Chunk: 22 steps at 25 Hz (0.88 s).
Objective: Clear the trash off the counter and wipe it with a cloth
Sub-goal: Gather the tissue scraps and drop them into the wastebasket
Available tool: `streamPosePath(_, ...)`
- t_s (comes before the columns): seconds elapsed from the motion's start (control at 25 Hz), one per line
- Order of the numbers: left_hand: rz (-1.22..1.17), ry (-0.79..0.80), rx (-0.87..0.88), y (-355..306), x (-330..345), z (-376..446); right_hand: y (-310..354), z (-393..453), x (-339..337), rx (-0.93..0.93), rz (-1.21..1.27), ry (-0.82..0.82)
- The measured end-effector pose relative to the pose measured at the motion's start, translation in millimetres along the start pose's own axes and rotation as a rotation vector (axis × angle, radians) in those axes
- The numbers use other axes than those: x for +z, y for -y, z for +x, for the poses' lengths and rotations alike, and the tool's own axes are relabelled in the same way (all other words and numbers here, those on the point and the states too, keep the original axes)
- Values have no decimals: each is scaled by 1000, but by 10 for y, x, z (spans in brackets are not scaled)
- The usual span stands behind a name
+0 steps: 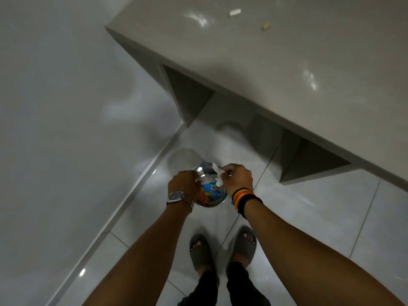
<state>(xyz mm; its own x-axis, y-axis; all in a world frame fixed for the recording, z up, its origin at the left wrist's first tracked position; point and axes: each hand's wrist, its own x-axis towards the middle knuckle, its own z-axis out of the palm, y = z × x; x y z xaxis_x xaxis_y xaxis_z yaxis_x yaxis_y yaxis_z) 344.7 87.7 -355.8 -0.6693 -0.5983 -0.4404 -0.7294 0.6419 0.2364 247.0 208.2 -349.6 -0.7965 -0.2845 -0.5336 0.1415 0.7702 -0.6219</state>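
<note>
A shiny metal bin [209,184] on the floor is gripped at its rim by the left hand [183,184]. White paper [217,173] is pinched over it by the right hand [237,178]. Two scraps [234,12] are left near the counter's [265,62] far edge.

One head-worn wide-angle view looks steeply down from close above the floor tiles [309,217], with the counter [287,62] edge running across the upper right.
</note>
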Motion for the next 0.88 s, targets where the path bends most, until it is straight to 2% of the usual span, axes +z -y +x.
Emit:
streamPosePath(0.16,5,-6,9,153,537,350,-512,359,578,71,58,76)
streamPosePath(0.32,6,111,143,403,864,239,-759,206,905,191,42,110)
streamPosePath(0.44,24,114,291,647,747,5,-605,-242,902,98,-94,95)
streamPosePath(0.56,42,51,437,784,316,-155,-217,-657,727,-62,-219,57)
streamPosePath(0.68,7,-54,511,699,-412,-261,305,-959,355,-141,-121,-17)
streamPosePath(0.88,-23,-349,629,291,-1794,-64,1197,-1076,-583,-306,-225,-371)
